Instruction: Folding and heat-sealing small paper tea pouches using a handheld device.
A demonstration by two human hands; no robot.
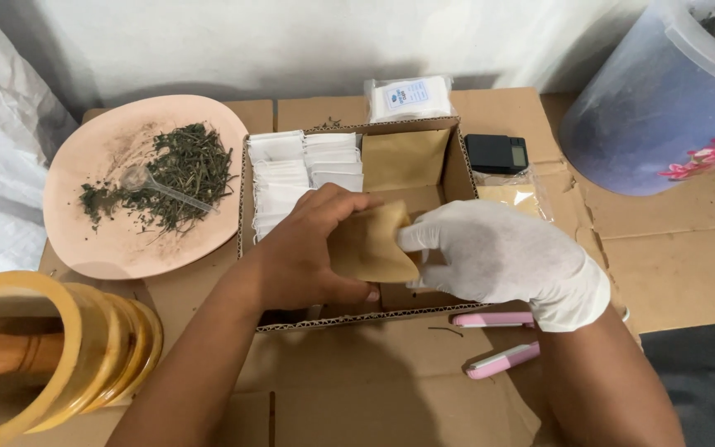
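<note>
My bare left hand [304,252] and my white-gloved right hand [498,252] together hold a small brown paper pouch [371,244] over an open cardboard box [457,165]. The left grips the pouch's left side; the gloved fingers pinch its right edge. Inside the box, rows of white sachets [295,170] stand at the back left and more brown pouches [403,157] at the back right.
A pink plate [97,240] with dried green herbs [179,170] and a clear plastic spoon [146,182] lies left. A wooden mortar with pestle [35,356] stands front left. Behind are a white packet [410,98], black pocket scale [496,152], blue tub [655,108]; a pink tool [502,360] lies in front.
</note>
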